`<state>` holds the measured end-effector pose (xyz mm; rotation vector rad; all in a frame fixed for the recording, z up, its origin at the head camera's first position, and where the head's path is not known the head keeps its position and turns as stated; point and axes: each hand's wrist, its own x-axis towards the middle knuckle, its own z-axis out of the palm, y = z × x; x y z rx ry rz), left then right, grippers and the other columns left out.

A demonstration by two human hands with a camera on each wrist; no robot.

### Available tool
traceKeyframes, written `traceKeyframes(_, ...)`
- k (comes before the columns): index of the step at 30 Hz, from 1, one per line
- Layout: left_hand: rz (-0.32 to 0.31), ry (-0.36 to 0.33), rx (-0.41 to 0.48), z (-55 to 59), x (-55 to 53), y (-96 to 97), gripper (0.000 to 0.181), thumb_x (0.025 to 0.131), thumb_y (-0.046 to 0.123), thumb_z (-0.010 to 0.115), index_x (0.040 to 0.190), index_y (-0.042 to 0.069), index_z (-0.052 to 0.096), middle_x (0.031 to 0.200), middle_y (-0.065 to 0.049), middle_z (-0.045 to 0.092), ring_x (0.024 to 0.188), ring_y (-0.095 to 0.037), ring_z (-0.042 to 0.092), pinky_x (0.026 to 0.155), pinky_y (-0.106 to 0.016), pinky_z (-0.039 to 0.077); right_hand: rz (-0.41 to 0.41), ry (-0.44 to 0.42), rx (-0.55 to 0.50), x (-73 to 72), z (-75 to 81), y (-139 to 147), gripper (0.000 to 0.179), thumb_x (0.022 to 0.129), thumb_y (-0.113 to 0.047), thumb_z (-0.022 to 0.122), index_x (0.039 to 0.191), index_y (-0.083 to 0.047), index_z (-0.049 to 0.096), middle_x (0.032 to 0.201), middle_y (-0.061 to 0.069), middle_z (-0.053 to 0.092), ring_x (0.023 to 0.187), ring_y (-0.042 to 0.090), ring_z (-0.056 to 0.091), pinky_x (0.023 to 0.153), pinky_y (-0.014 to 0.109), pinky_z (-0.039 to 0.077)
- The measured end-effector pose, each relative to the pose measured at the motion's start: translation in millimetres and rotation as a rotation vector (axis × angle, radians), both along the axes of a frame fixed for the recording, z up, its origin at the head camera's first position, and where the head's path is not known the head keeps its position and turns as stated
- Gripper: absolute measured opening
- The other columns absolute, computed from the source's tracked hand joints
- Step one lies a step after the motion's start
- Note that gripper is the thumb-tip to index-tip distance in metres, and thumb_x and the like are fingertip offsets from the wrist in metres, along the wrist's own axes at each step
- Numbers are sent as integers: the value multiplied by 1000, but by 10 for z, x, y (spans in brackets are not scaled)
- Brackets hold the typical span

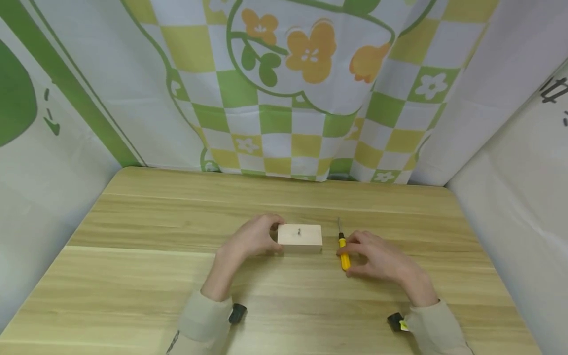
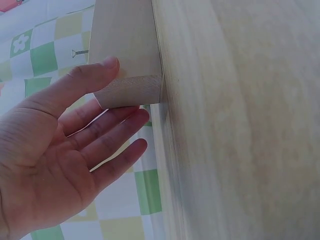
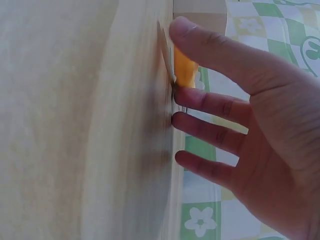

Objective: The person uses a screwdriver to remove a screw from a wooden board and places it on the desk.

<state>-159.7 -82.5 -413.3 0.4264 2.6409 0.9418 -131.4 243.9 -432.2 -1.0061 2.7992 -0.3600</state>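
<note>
A pale wooden block [image 1: 300, 237] lies on the table, and a screw [image 2: 80, 53] stands up from its top face. My left hand [image 1: 250, 236] holds the block's left end, the thumb on the near side and fingers round the far side. To the right lies a screwdriver [image 1: 344, 261] with a yellow handle, its thin shaft pointing away from me. My right hand [image 1: 377, 256] is at that handle, with the index finger across it and the thumb close to its near end. In the right wrist view a gap shows between thumb and index finger, with the handle [image 3: 185, 70] behind it.
The wood-grain table [image 1: 146, 286] runs back to a checked, flowered curtain [image 1: 275, 118]. White fabric hangs along both sides. Each sleeve carries a small dark device near the cuff, one at the left [image 1: 237, 313] and one at the right [image 1: 394, 322].
</note>
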Motion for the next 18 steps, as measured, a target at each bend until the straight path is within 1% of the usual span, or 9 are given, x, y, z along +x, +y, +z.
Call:
traceKeyframes(5,1,-7,-2,4,-1,5,59,72,17,88,127,11,65,122,-5,67,113,-22,61,102,-43,48,6,27,-38,5,-16,-12,44,83,-47,76,123,-29,69,117,-8,64,104,12,59,91,38,53)
traceKeyframes(9,-3,-11,0,8,-3,6,59,73,17,88,126,12,65,121,-4,68,112,-22,61,101,-43,48,28,72,-86,-2,-16,-21,43,85,-45,75,122,-25,70,111,-9,68,98,10,63,88,38,54)
traceKeyframes(11,-3,-9,0,10,-5,3,58,72,17,88,126,12,65,120,-4,68,112,-22,61,101,-43,48,58,114,-123,-15,-17,-28,41,85,-42,76,120,-22,71,107,-9,70,95,10,65,87,37,56)
traceKeyframes(14,-9,-10,-1,21,-9,-1,57,73,16,88,125,12,66,121,-5,68,113,-22,61,101,-44,48,101,199,-176,-34,-13,-38,40,83,-39,78,116,-17,73,104,-7,74,92,10,68,87,37,57)
traceKeyframes(18,-12,-9,-3,28,-11,-4,57,73,16,88,125,11,65,121,-6,68,113,-23,61,101,-44,48,135,288,-238,-49,9,-54,38,82,-34,80,113,-12,74,105,-2,76,93,14,71,85,38,58)
